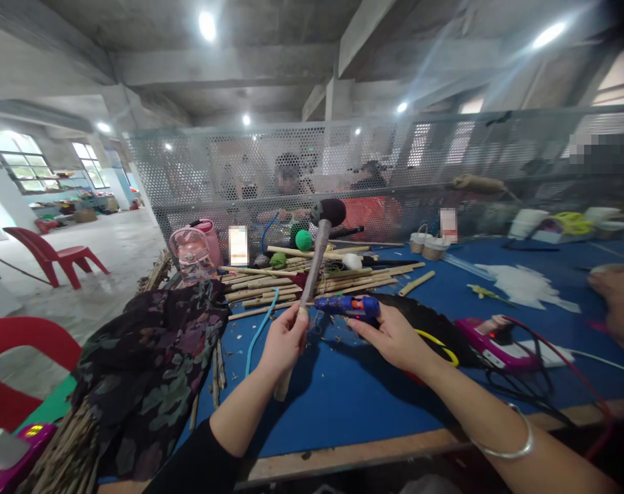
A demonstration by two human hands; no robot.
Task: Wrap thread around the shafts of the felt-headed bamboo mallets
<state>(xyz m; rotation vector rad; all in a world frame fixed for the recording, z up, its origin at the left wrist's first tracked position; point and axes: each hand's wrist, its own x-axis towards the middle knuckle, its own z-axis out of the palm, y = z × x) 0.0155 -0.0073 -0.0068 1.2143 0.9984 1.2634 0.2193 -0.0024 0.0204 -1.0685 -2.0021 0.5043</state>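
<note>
Pinching one wrapped stick (pixel 314 269) is the left hand (pixel 285 339), while the right hand (pixel 394 337) grips one glue gun (pixel 340 305).

dark-headed stick (pixel 318 261): tilted | blue glue gun (pixel 342 304): level, nozzle at stick

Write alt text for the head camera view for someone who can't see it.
A left hand grips a grey stick with a dark rounded head; the right hand holds a blue glue gun pointed at it. Beyond, bare sticks lie on a blue table before a perforated screen.
</note>
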